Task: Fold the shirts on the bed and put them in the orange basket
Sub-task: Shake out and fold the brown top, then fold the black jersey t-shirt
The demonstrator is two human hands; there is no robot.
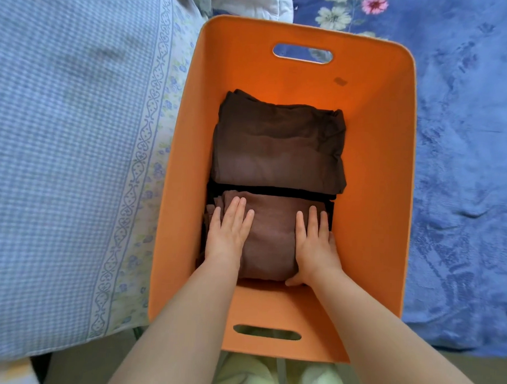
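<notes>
Two folded brown shirts lay inside the orange basket [376, 167]: the near shirt [271, 235] toward the person, the far shirt [279, 146] just beyond it, with a strip of black fabric [269, 190] showing between them. Both hands rested flat on the near shirt, the left hand [228, 234] with straight fingers on its left part, the right hand [315, 242] at its right edge, thumb wrapped under the near fold. One basket stood between a checked pillow [69, 156] and a blue floral bedspread [465, 170].
</notes>
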